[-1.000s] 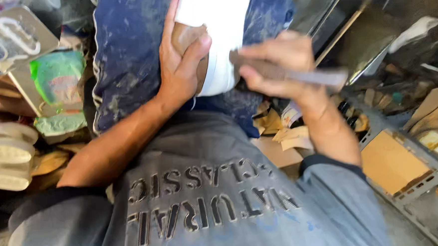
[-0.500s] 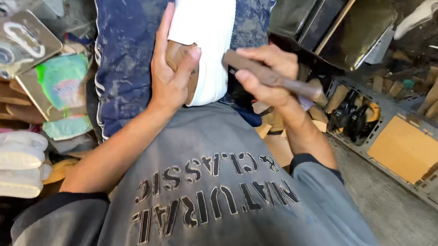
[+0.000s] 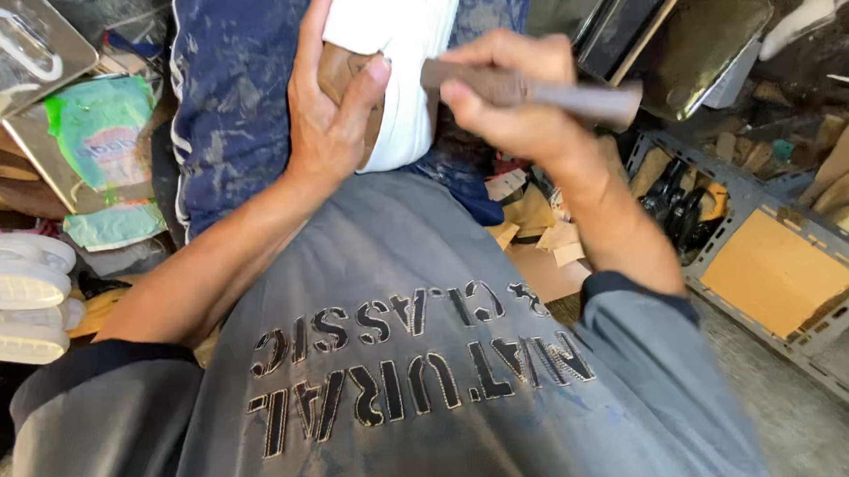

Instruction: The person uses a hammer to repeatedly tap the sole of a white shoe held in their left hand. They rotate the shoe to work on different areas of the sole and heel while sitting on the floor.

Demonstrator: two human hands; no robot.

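A white board (image 3: 397,37) lies along my lap, over my dark blue stained trousers (image 3: 233,94). My left hand (image 3: 326,118) presses a small brown piece of leather (image 3: 340,73) flat against the board, thumb on its right edge. My right hand (image 3: 519,93) is closed around the wooden handle of a knife-like tool (image 3: 572,95), which points left toward the leather piece. The tool's tip is hidden between my hands.
White shoe soles (image 3: 11,299) are stacked at the left, beside a green packet (image 3: 100,139) and wooden shapes. A grey metal shelf frame (image 3: 783,249) with brown card sheets stands at the right. Leather scraps (image 3: 540,232) litter the floor under my right arm.
The view has tilted slightly. My right hand has shifted a little up along the board's edge with the tool; my left hand keeps pressing the brown piece.
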